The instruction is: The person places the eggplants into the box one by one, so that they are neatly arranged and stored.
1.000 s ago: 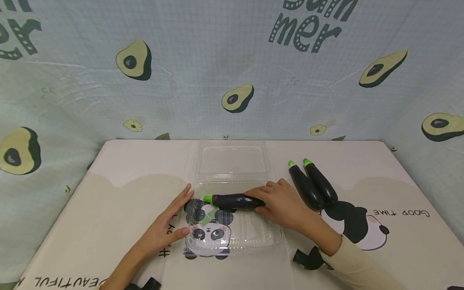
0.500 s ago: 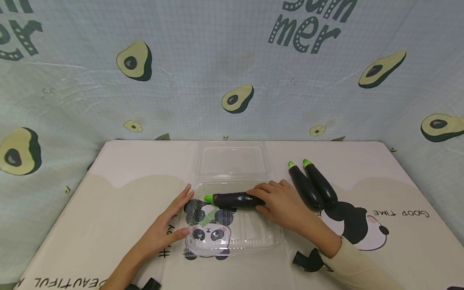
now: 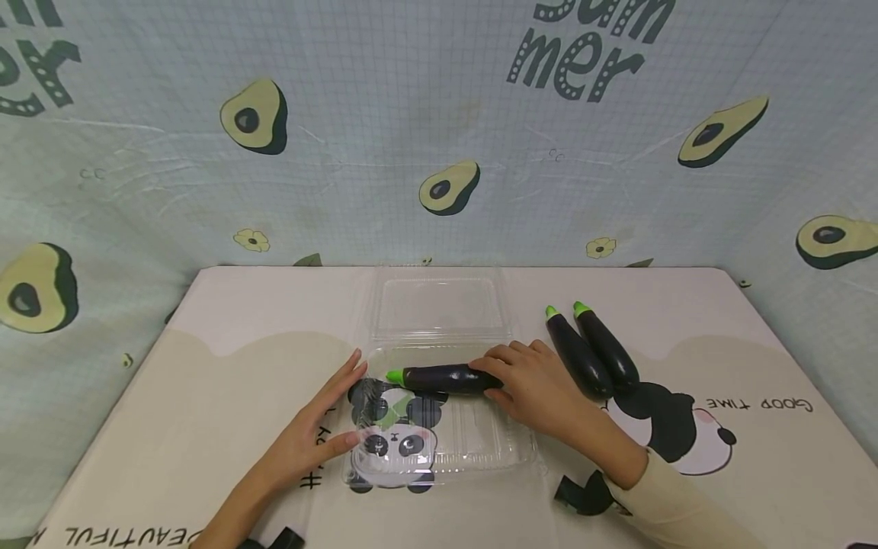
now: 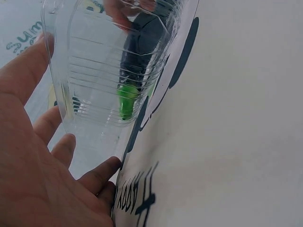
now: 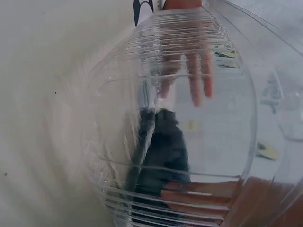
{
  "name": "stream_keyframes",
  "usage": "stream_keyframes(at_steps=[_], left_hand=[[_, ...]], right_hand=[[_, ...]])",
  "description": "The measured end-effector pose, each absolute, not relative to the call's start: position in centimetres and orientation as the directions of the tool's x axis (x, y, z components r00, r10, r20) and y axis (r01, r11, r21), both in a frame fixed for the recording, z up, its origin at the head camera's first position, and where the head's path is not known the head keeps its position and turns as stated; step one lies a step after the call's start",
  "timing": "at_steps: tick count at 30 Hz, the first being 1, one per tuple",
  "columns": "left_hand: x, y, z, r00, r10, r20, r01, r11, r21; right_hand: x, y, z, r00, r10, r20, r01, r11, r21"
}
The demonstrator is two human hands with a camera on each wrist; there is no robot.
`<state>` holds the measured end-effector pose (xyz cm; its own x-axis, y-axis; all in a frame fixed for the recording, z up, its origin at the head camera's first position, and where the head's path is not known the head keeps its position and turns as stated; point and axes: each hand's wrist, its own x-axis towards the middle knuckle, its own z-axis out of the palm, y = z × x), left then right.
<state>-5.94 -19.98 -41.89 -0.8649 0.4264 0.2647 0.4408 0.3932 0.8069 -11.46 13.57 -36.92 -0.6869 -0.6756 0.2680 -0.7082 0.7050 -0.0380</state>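
A clear plastic clamshell box [image 3: 473, 450] lies with its lid folded back on the table. Inside it, toward the back, a dark eggplant [image 3: 439, 379] lies sideways with its green stem end to the left. My right hand [image 3: 531, 385] grips the eggplant's thick right end between thumb and fingers. At the box's left side, my left hand [image 3: 312, 431] has its fingers spread, fingertips against the rim. The left wrist view shows the green stem [image 4: 127, 101] through the clear wall. Through the plastic in the right wrist view, the eggplant [image 5: 165, 146] looks blurred.
Two more eggplants, one [image 3: 579, 354] beside the other [image 3: 607, 347], lie side by side right of the box. The transparent lid [image 3: 439, 305] lies flat behind the box. A printed cloth [image 3: 206, 427] covers the table, and an avocado-patterned curtain [image 3: 357, 198] hangs behind.
The eggplant and my right hand have shifted very slightly to the right and settled. My left hand stays at the box's left edge.
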Motion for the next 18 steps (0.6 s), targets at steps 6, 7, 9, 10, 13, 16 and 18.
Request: stream_keyframes(at_steps=[6, 7, 9, 10, 13, 16, 18], left_hand=[[-5.96, -20.03, -42.16, -0.866, 0.424, 0.265, 0.44, 0.394, 0.807], [-5.97, -20.05, -42.22, -0.867, 0.423, 0.264, 0.439, 0.397, 0.806], [-5.98, -20.11, -42.32, -0.865, 0.425, 0.267, 0.443, 0.397, 0.804], [-5.99, -20.14, -42.36, -0.863, 0.427, 0.272, 0.448, 0.396, 0.802], [-5.99, -20.16, -42.36, -0.857, 0.43, 0.284, 0.46, 0.387, 0.799], [-6.0, -20.16, -42.34, -0.851, 0.436, 0.294, 0.469, 0.376, 0.799], [-6.01, -20.17, -42.32, -0.849, 0.438, 0.296, 0.471, 0.372, 0.8]], right_hand=[[-11.59, 13.45, -36.75, -0.681, -0.678, 0.275, -0.706, 0.708, -0.001], [-11.61, 13.43, -36.72, -0.683, -0.678, 0.274, -0.704, 0.71, 0.003], [-11.63, 13.38, -36.68, -0.687, -0.675, 0.27, -0.699, 0.715, 0.007], [-11.65, 13.35, -36.65, -0.69, -0.673, 0.267, -0.697, 0.718, 0.008], [-11.69, 13.27, -36.6, -0.699, -0.666, 0.26, -0.69, 0.724, 0.002], [-11.73, 13.2, -36.55, -0.708, -0.659, 0.254, -0.683, 0.731, -0.006], [-11.78, 13.17, -36.52, -0.713, -0.654, 0.254, -0.678, 0.735, -0.009]])
